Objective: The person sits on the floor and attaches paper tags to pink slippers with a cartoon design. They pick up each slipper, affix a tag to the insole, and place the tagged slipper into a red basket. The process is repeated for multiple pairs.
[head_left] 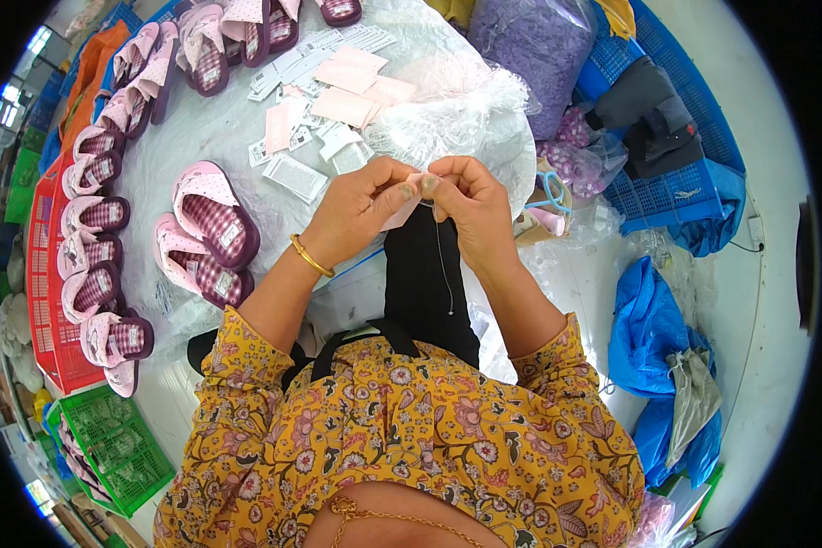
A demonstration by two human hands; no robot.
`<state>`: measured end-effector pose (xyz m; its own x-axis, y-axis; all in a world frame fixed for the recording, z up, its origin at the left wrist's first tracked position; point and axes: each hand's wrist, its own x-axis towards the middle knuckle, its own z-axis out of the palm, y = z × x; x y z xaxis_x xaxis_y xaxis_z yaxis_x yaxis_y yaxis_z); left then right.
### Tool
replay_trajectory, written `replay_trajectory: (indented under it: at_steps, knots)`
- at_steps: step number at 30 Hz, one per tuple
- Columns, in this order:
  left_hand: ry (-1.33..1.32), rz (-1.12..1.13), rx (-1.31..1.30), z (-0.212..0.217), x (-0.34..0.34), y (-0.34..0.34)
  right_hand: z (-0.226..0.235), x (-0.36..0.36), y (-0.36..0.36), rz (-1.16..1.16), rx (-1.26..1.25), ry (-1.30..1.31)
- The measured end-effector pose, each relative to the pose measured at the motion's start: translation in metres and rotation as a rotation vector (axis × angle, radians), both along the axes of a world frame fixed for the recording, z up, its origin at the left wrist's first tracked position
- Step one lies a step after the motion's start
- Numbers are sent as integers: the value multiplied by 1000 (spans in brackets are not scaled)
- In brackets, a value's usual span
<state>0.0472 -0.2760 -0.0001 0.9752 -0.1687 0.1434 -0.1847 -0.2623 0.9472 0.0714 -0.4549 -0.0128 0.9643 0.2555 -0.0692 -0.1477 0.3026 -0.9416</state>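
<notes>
Close together over the near edge of the round table, my two hands meet at the fingertips. My left hand (352,205) pinches a small pale pink card tag (400,216), which hangs partly below its fingers. Thumb and forefinger of my right hand (475,205) press together at the tag's upper corner on a thin pale string (445,265), whose loose end dangles over my dark trouser leg. The fingers hide where string and tag meet. Left of my hands lies a pair of pink slippers (203,194) with plaid insoles, one overlapping the other.
Pink and white paper tags (342,105) lie scattered beside a clear plastic heap (447,114). More slippers (94,216) line the table's left rim, near a red crate (53,301). Light-blue-handled scissors (552,190), a purple bundle (530,59) and a blue crate (653,196) stand right.
</notes>
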Motion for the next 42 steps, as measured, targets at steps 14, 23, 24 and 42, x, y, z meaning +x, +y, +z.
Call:
replay_trajectory:
  at_steps: [14,23,24,42]
  knots:
    - [-55,79,236,-8,-45,25,13,-22,-2,463,-419,4]
    - [25,149,196,5,-68,35,7,-33,25,440,-373,-55]
    - [27,161,194,1,-70,36,10,-34,29,462,-342,29]
    - [86,409,970,-8,92,194,-55,-18,16,523,-302,25]
